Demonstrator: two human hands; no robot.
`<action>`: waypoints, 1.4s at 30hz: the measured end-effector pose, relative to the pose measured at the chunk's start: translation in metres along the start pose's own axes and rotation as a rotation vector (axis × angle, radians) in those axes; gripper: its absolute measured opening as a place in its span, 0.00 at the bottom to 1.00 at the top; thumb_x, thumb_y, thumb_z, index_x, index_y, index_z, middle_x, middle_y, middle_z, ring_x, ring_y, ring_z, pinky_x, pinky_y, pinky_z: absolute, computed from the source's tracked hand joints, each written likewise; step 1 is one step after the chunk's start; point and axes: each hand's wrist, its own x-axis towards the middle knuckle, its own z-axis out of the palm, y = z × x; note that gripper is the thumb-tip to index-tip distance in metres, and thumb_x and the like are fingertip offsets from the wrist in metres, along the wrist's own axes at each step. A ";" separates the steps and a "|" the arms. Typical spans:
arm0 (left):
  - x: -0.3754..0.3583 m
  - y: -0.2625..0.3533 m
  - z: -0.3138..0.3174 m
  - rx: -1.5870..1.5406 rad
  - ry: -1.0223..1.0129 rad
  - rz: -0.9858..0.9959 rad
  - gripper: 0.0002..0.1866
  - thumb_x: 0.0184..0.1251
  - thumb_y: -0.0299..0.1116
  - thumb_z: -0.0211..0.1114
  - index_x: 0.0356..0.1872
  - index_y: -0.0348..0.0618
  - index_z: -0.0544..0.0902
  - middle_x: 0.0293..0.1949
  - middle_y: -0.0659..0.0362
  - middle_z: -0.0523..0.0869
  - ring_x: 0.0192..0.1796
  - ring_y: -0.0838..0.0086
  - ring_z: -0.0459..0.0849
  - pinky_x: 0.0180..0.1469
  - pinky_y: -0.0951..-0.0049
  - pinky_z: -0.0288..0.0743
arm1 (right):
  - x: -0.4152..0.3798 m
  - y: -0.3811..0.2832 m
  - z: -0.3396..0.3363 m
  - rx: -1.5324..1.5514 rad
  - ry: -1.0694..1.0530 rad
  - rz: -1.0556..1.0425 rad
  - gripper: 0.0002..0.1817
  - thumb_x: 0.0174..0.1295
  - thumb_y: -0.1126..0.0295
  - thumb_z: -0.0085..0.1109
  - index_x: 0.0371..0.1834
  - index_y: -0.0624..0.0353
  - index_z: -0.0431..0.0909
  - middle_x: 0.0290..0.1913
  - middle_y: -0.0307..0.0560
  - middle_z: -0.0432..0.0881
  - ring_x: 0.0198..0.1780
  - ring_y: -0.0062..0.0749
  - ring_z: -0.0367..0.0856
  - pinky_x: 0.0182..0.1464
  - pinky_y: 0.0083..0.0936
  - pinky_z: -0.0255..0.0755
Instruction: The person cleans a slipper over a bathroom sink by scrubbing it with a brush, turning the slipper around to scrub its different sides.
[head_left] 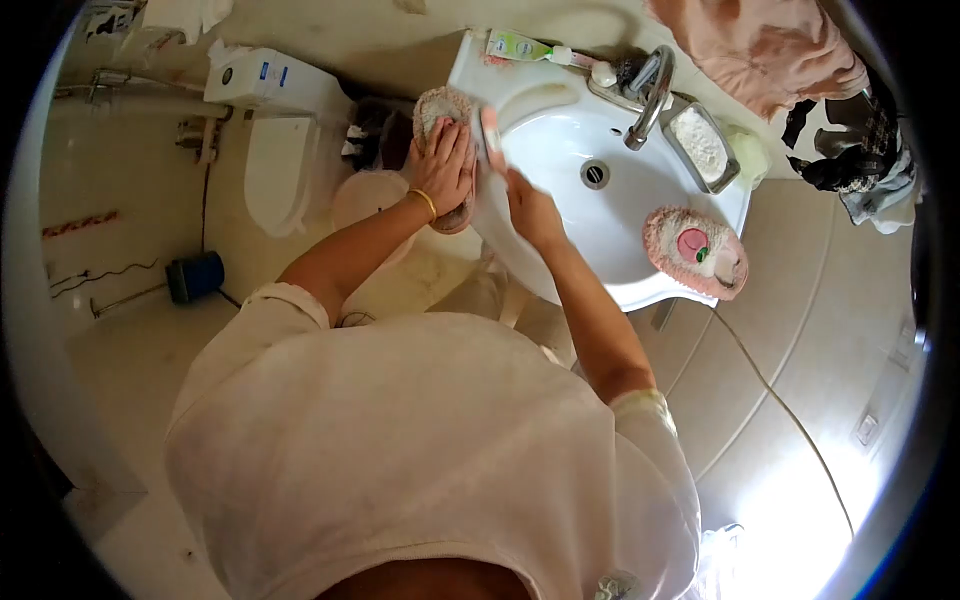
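The left hand (445, 165) lies flat, fingers spread, pressing a fuzzy slipper (440, 115) against the left rim of the white sink (560, 150). The right hand (530, 205) is closed around a brush (490, 135), held against the same slipper. A second pink slipper (697, 250) rests on the sink's front rim. Behind the faucet (648, 95), a soap dish (702, 145) holds white powder, and a tube (520, 45) lies on the back edge. A toilet (275, 150) stands to the left
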 end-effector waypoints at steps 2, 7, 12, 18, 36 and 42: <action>0.001 0.001 0.000 -0.017 0.002 -0.003 0.33 0.56 0.34 0.51 0.64 0.29 0.59 0.66 0.43 0.58 0.72 0.48 0.46 0.69 0.49 0.41 | 0.049 -0.004 -0.001 -0.074 0.011 0.020 0.17 0.66 0.66 0.44 0.53 0.61 0.72 0.37 0.68 0.78 0.40 0.61 0.77 0.41 0.46 0.71; -0.001 -0.004 0.002 0.072 -0.034 0.011 0.34 0.55 0.35 0.52 0.65 0.32 0.59 0.68 0.46 0.55 0.72 0.51 0.45 0.67 0.42 0.41 | -0.022 0.016 0.005 0.065 -0.001 -0.065 0.16 0.67 0.67 0.43 0.53 0.61 0.72 0.39 0.68 0.78 0.44 0.62 0.77 0.44 0.42 0.72; 0.005 -0.007 -0.007 0.107 -0.104 0.071 0.36 0.55 0.36 0.52 0.67 0.37 0.58 0.69 0.50 0.53 0.73 0.53 0.43 0.65 0.37 0.41 | -0.048 0.004 0.001 -0.047 -0.118 0.051 0.19 0.66 0.64 0.41 0.58 0.57 0.68 0.40 0.63 0.80 0.45 0.61 0.76 0.49 0.47 0.69; 0.017 -0.024 -0.012 0.110 -0.059 0.247 0.36 0.53 0.39 0.56 0.66 0.43 0.62 0.67 0.54 0.59 0.72 0.55 0.47 0.62 0.34 0.45 | 0.035 0.014 -0.011 -0.092 0.038 -0.053 0.18 0.64 0.67 0.47 0.56 0.57 0.68 0.38 0.65 0.80 0.38 0.60 0.79 0.39 0.48 0.72; 0.055 0.028 -0.015 0.051 -0.079 -0.544 0.32 0.59 0.59 0.53 0.60 0.52 0.68 0.66 0.53 0.62 0.66 0.54 0.60 0.63 0.50 0.54 | -0.075 -0.004 0.033 0.233 0.197 0.076 0.21 0.65 0.69 0.43 0.61 0.63 0.65 0.46 0.68 0.77 0.48 0.59 0.76 0.49 0.41 0.71; 0.049 0.017 0.002 0.096 0.028 -0.455 0.23 0.61 0.54 0.53 0.50 0.50 0.75 0.63 0.53 0.65 0.63 0.54 0.63 0.60 0.50 0.55 | 0.028 0.017 0.000 0.160 0.251 -0.034 0.18 0.63 0.70 0.44 0.56 0.60 0.69 0.37 0.68 0.78 0.37 0.63 0.77 0.39 0.48 0.72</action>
